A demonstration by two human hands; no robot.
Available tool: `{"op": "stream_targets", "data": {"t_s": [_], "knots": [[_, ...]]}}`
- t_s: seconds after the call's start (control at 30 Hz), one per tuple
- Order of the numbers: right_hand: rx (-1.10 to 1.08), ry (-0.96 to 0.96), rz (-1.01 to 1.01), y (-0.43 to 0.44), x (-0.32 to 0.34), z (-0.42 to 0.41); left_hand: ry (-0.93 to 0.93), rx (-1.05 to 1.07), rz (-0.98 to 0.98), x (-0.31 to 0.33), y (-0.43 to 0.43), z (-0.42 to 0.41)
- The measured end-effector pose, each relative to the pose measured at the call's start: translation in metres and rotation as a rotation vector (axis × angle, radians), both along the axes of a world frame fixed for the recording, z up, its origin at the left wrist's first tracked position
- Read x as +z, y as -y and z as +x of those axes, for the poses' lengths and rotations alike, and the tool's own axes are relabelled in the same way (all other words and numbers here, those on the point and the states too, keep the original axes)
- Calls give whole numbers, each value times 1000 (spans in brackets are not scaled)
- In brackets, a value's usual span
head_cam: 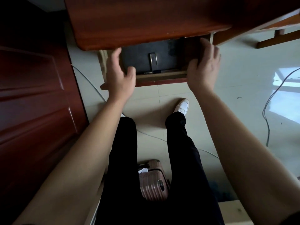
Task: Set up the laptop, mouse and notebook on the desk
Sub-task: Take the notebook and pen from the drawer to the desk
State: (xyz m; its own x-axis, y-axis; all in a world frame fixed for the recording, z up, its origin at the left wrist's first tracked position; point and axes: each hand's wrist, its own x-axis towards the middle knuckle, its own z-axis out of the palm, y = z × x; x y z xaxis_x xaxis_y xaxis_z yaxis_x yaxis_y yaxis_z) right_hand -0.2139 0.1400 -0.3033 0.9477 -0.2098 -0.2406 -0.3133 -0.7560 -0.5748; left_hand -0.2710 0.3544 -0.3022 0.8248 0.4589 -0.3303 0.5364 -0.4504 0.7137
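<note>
A person stands over a reddish-brown wooden counter (146,20), looking down at a drawer (160,77) pulled out from under its front edge. Inside the drawer lies a flat black case (146,54), most likely the laptop or its sleeve, with a metal loop and strap (153,60) on its top face; its far edge runs under the counter and cannot be seen. The left hand (119,75) reaches in at the left end of the drawer, its fingers (116,59) spread loosely along the case's left edge and the thumb curled toward the near left corner; the fingers are released, not closed around anything, and whether they touch the case cannot be told. The right hand (203,69) is at the right end of the drawer, palm down, with its fingers (206,44) reaching in toward the back right corner; their tips are hidden in shadow, so whether they grip anything cannot be told. Below the arms are black trousers (162,176) and a white shoe (182,106) on the pale tiled floor (243,78). A pink ribbed suitcase (152,181) stands between the legs, a dark red door (35,95) is at the left, and a dark cable (267,111) trails across the floor at the right.
</note>
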Motion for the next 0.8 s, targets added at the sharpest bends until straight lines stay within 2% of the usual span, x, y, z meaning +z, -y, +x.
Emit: {"op": "stream_targets", "data": {"t_s": [0.1, 0.17, 0.27, 0.47, 0.63, 0.8], "knots": [[115, -306, -16, -14, -9, 29, -402, 20, -176, -11, -4, 31], [106, -436, -62, -20, -18, 44, -505, 38, -226, -20, -9, 42], [78, -553, -118, -26, -32, 56, -504, 150, -273, -32, -14, 48], [-58, -637, 124, -30, -52, 60, -426, 354, -438, -39, -13, 47], [-67, -688, 142, -28, -53, 57, -413, 358, -443, -37, -14, 44], [-191, -652, 116, -29, -47, 64, -424, 301, -474, -33, -19, 43]]}}
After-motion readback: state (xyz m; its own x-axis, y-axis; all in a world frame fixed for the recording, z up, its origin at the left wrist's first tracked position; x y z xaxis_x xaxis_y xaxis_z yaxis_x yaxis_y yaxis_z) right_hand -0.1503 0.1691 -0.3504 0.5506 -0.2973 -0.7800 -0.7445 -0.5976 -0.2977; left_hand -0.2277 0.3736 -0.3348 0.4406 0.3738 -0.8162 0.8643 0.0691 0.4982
